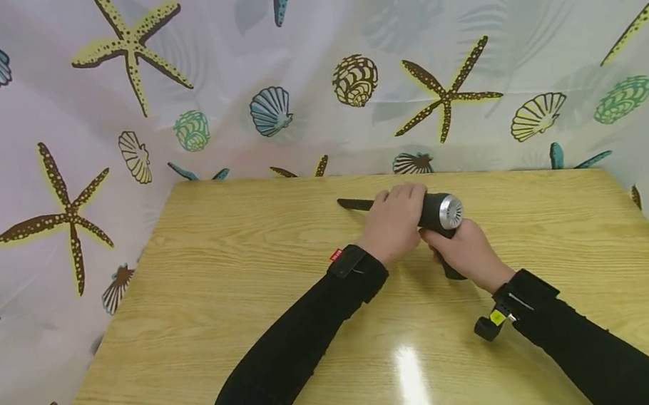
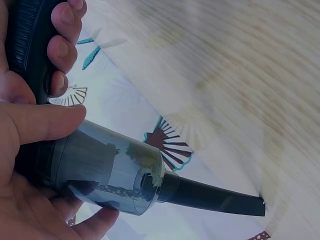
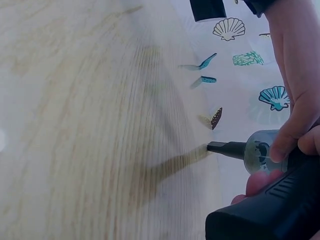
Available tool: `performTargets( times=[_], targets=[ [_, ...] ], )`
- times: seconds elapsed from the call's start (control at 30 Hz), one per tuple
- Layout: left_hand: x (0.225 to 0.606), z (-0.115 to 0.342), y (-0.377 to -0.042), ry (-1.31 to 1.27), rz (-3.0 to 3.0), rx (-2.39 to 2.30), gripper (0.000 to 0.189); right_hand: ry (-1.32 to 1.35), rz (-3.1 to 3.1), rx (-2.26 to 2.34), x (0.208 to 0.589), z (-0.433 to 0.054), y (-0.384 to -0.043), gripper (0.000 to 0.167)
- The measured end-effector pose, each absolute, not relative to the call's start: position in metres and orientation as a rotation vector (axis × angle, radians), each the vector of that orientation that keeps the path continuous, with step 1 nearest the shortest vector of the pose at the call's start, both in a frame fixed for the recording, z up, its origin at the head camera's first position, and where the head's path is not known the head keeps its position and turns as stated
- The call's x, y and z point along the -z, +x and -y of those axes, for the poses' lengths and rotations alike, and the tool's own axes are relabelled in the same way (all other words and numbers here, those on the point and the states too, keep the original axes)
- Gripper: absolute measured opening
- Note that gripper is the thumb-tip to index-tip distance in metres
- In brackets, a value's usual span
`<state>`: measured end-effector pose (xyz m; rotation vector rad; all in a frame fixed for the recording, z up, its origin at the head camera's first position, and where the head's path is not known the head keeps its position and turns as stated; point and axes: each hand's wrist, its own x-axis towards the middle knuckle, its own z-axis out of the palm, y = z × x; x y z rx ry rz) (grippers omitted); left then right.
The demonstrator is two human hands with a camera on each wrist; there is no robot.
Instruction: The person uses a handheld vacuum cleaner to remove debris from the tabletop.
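A black handheld vacuum cleaner (image 1: 433,213) with a silver vented end cap (image 1: 451,212) is held over the table by both hands. My left hand (image 1: 395,222) grips its barrel from above, thumb and fingers around the base of the clear dust cup (image 2: 127,167). My right hand (image 1: 469,253) is wrapped around the ribbed handle (image 2: 29,42). From the cup, a flat black nozzle (image 2: 220,197) points toward the far left in the head view. Some brownish matter shows inside the cup in the left wrist view.
The wood-grain table (image 1: 228,248) spreads out around both arms, with a bright light reflection near its front. A white curtain (image 1: 301,141) printed with shells and starfish hangs along the back and sides. Black straps (image 1: 358,270) sit on both wrists.
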<state>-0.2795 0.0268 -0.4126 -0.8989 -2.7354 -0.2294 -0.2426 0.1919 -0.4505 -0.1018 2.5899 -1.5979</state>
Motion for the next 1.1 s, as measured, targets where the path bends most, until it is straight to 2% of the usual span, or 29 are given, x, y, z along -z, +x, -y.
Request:
performTargets(
  times=[0.73,0.93,1.1],
  targets=[
    [0.409,-0.06,-0.256,-1.041,2.646,0.241,0.057,-0.073,-2.663,1.576,0.443,-0.231,-0.205,0.047],
    [0.411,-0.066,-0.248,-1.094,2.568,0.304,0.061,-0.107,-2.848,1.377,0.431,-0.247,-0.187,0.063],
    [0.41,-0.065,-0.238,-1.142,2.53,0.318,0.05,-0.261,-3.079,1.123,0.43,-0.259,-0.177,0.054]
  ],
)
